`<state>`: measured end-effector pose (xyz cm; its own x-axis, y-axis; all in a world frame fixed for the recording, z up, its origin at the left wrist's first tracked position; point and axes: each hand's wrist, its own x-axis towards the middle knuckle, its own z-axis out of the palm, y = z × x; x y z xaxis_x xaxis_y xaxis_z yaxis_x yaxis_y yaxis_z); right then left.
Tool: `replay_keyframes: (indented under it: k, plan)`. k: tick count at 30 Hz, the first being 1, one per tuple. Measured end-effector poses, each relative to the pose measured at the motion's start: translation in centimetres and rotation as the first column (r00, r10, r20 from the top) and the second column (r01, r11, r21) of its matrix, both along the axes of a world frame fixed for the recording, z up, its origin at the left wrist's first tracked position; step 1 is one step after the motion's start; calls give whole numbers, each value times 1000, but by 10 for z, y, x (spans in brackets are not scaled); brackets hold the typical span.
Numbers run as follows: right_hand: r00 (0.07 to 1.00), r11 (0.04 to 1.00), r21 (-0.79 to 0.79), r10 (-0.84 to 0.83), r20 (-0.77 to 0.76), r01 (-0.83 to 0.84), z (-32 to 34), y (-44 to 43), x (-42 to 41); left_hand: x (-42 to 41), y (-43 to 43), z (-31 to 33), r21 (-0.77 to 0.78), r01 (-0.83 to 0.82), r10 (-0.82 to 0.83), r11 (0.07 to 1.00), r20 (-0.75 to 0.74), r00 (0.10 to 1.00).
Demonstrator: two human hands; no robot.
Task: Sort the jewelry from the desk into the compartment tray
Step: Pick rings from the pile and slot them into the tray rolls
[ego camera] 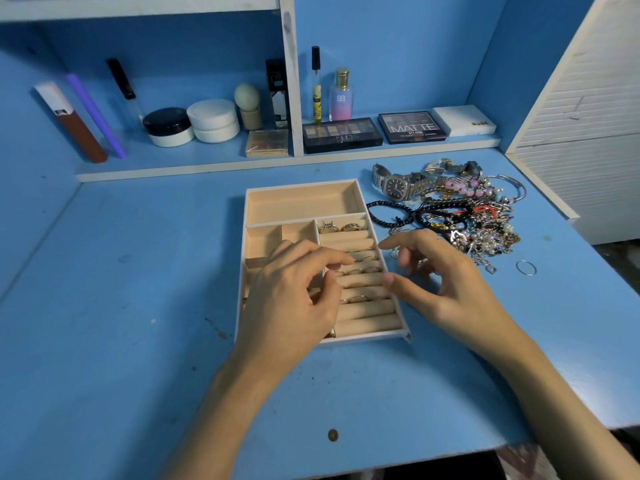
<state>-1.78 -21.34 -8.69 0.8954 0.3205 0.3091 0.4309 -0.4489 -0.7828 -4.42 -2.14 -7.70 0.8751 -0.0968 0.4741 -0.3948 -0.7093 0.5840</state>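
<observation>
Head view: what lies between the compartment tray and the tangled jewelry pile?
A black bead bracelet on the desk, beside the tray's right edge; head view.

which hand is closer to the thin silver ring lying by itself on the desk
Right. The right hand is over the tray's right edge, the thin silver ring lying apart to its right. The left hand is farther off, over the tray's left half.

Blue desk (104,341) fills the lower frame, scuffed and spotted. Blue back wall (398,46) upper centre. White-edged shelf ledge (194,168) mid-left, with a white upright divider (292,81) on it. White slatted panel (588,98) at the right edge. Dark floor (623,441) lower right. Light is soft and even.
</observation>
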Motion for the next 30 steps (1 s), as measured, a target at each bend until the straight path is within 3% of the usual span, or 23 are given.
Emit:
replay_keyframes:
  k: [3, 6, 10, 15, 20, 30]
  plan:
    - [997, 988, 137, -64, -47, 70, 5, -4, 5, 2, -2, 4, -3, 2, -2, 1000, 2, 1000]
    - [987, 974, 167, -142, -82, 154, 8, -19, 14, 7, -13, 12, 19, 12, -12, 1000, 9, 1000]
    - [965, 964, -68, -260, -31, 258, 11, -53, 19, 18, -46, 16, 9, 87, -87, 996, 5, 996]
    - [930, 880, -307, -365, 51, 362, 21, -99, 17, 29, -89, 16, 4, 209, -208, 978, -86, 974]
    - [910, 807, -508, -402, -100, 301, 27, -128, 15, 38, -117, 12, 58, 226, -214, 972, -170, 962]
    - [861, 783, -523, -481, -165, 337, 24, -136, 18, 39, -126, 11, 41, 172, -164, 984, -151, 975]
